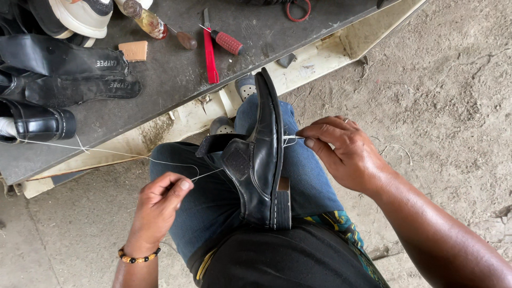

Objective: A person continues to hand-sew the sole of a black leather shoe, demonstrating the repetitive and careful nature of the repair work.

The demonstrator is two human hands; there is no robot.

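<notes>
Head view, looking straight down: a black leather shoe [262, 160] sits on its side across the person's knee, sole facing right, heel toward the body. The left hand [158, 205] has thumb and forefinger closed on a thin white thread [114, 152] that runs from the shoe's upper out toward the worktop's [170, 74] near edge. The right hand [346, 152] is pinched shut on something thin and pale at the sole edge, could be a needle or more thread, can't tell. Up on the worktop: a red-handled awl [226, 41] and a red flat tool [210, 53] near the far edge, a small tan block [134, 50], and black shoes [37, 122] piled at the left end.
</notes>
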